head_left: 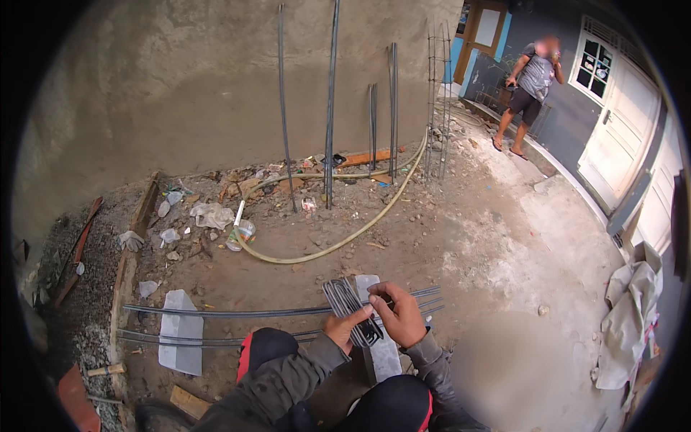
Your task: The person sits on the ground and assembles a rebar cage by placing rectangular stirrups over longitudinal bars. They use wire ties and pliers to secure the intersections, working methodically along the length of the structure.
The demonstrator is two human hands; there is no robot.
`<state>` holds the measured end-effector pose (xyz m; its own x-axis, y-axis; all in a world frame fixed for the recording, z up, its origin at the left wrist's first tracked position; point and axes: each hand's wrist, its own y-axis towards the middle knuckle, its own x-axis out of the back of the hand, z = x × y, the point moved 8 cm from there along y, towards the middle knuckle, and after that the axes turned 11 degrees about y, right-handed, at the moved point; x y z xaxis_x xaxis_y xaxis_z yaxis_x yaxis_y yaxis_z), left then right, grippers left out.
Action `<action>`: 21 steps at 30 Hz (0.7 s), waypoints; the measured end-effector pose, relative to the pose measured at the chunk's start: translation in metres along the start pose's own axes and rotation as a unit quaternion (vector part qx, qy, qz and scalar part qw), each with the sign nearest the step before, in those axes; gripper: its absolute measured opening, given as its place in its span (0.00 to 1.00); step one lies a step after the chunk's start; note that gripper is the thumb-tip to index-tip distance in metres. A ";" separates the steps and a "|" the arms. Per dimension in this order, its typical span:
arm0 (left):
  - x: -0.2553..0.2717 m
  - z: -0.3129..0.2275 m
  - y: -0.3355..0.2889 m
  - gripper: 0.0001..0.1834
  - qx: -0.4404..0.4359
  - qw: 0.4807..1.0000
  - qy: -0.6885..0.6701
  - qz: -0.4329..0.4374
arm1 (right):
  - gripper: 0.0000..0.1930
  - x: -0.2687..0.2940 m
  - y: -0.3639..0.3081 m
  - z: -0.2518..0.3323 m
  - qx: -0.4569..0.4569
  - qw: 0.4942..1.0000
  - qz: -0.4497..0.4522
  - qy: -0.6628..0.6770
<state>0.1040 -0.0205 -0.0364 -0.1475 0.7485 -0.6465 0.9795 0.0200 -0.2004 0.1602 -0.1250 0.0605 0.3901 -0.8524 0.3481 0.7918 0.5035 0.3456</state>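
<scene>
The bundle of bent wire loops (350, 308) sits between both hands, just above the person's knees and in front of the long steel rods (237, 312) that lie across the dirt ground (461, 237). The left hand (347, 328) is closed around the lower end of the bundle, thumb on top, clamping it from below and to the person's left. The right hand (400, 315) is beside it on the right, its fingers curled over the near end of the loops and touching them, so the two hands are close together, nearly meeting on the same bundle. The bundle's long axis runs slantwise, from its upper end pointing up and to the left, away from the body, down toward the right where the hands meet. The rods on the ground run crosswise to that, left to right, passing just behind the hands and resting on pale flat blocks (180, 331). Both hands are about equally near the loops; the left one carries the weight and the right one works at the end. Farther off, upright steel bars (331, 108) stand by a plastered wall (180, 93), with a yellowish hose (338, 241) curving over the dirt between them and the hands. Another person (531, 93) stands well apart near a white door (622, 129).
</scene>
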 end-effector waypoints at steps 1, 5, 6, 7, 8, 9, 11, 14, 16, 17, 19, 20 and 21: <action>0.004 -0.004 0.002 0.15 -0.020 1.000 0.013 -0.005 | 0.12 -0.009 -0.005 -0.008 -0.043 0.995 0.070 0.056; 0.015 0.011 0.007 0.15 0.019 0.999 -0.022 -0.021 | 0.17 -0.039 -0.030 -0.032 -0.172 0.915 0.235 0.278; 0.018 0.017 0.008 0.17 0.032 0.999 0.004 -0.036 | 0.18 -0.044 -0.035 -0.036 -0.199 0.888 0.253 0.329; 0.017 0.021 0.008 0.18 0.031 0.998 0.027 -0.040 | 0.19 -0.043 -0.033 -0.037 -0.180 0.900 0.244 0.312; 0.014 0.023 0.009 0.19 0.018 0.998 0.045 -0.029 | 0.21 -0.042 -0.033 -0.039 -0.170 0.911 0.238 0.290; 0.012 0.026 0.009 0.22 0.017 0.997 0.066 -0.033 | 0.23 -0.040 -0.031 -0.039 -0.151 0.923 0.232 0.266; 0.006 0.029 0.009 0.27 0.014 0.994 0.102 -0.033 | 0.25 -0.042 -0.035 -0.040 -0.180 0.903 0.247 0.301; -0.003 0.030 0.005 0.32 0.028 0.995 0.092 -0.036 | 0.25 -0.035 -0.039 -0.036 -0.179 0.897 0.240 0.325; -0.005 0.036 -0.001 0.36 0.098 0.982 0.157 -0.028 | 0.23 -0.031 -0.045 -0.036 -0.187 0.885 0.229 0.360; -0.005 0.041 -0.004 0.36 0.143 0.978 0.151 -0.027 | 0.22 -0.030 -0.051 -0.040 -0.220 0.873 0.234 0.368; -0.006 0.047 -0.006 0.41 0.178 0.967 0.180 -0.026 | 0.21 -0.031 -0.066 -0.047 -0.269 0.837 0.246 0.409; -0.008 0.049 -0.005 0.41 0.175 0.964 0.199 -0.015 | 0.20 -0.027 -0.070 -0.053 -0.277 0.850 0.237 0.379; -0.008 0.057 -0.003 0.40 0.215 0.961 0.176 -0.007 | 0.19 -0.025 -0.071 -0.049 -0.227 0.860 0.242 0.388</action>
<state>0.0943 -0.0641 -0.0724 -0.0300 0.9296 -0.3674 0.8200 -0.1873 -0.5408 0.1170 -0.1468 -0.0156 0.7823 -0.4840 -0.3920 0.4812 0.8693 -0.1131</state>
